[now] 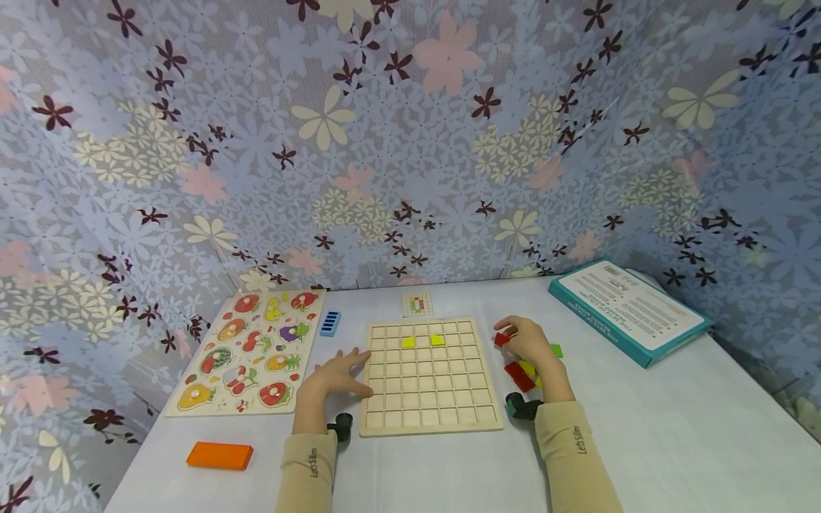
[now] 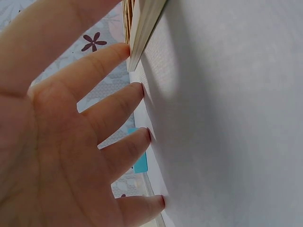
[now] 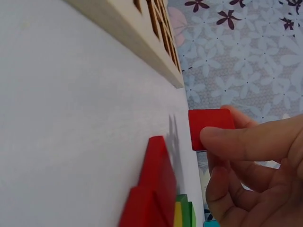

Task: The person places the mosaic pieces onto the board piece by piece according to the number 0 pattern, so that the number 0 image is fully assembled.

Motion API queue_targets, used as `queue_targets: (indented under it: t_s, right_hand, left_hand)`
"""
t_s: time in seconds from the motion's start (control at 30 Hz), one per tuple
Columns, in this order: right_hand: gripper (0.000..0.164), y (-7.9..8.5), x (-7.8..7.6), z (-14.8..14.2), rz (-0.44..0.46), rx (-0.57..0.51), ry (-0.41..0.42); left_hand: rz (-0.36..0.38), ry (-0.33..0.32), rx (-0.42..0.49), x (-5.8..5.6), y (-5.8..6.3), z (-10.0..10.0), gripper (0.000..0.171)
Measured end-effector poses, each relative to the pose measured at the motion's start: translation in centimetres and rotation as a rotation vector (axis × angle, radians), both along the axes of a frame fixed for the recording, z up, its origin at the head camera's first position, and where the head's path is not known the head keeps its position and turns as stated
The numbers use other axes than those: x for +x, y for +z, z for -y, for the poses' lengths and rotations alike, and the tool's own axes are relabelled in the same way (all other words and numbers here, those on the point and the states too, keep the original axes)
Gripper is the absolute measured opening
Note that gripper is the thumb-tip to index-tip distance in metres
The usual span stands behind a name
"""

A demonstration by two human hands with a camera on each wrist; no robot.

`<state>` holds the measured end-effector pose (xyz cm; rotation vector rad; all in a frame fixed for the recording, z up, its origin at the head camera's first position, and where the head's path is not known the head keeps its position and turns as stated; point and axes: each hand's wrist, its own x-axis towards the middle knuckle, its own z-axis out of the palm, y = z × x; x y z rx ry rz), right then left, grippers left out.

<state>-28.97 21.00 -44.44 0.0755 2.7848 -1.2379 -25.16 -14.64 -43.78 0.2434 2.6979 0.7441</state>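
Note:
A wooden grid board (image 1: 431, 377) lies in the middle of the table, with two yellow tiles (image 1: 408, 343) in its upper cells. My left hand (image 1: 333, 377) rests at the board's left edge with its fingers spread; in the left wrist view a fingertip touches the board's side and others touch the tablecloth. To the right of the board, my right hand (image 1: 529, 340) pinches a red tile (image 3: 210, 125) between thumb and fingers, above the table. Below that hand lie red tiles (image 1: 519, 376), with yellow and green tiles (image 1: 556, 350) beside them, partly hidden by the hand.
A small pattern card (image 1: 418, 304) lies behind the board. At the left are a fruit puzzle board (image 1: 214, 392), a blue block (image 1: 330, 323) and an orange block (image 1: 220, 456). A teal box (image 1: 628, 310) lies at the back right, near the patterned curtain (image 1: 410, 142).

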Motion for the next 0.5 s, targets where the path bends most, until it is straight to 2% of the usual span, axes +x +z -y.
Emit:
queue_targets:
  t_s: [0.5]
  right_hand:
    - [0.025,0.92,0.22,0.68,-0.064,-0.024,-0.049]
  left_hand:
    - [0.008,0.009,0.005,0.02,0.02,-0.03,0.078]
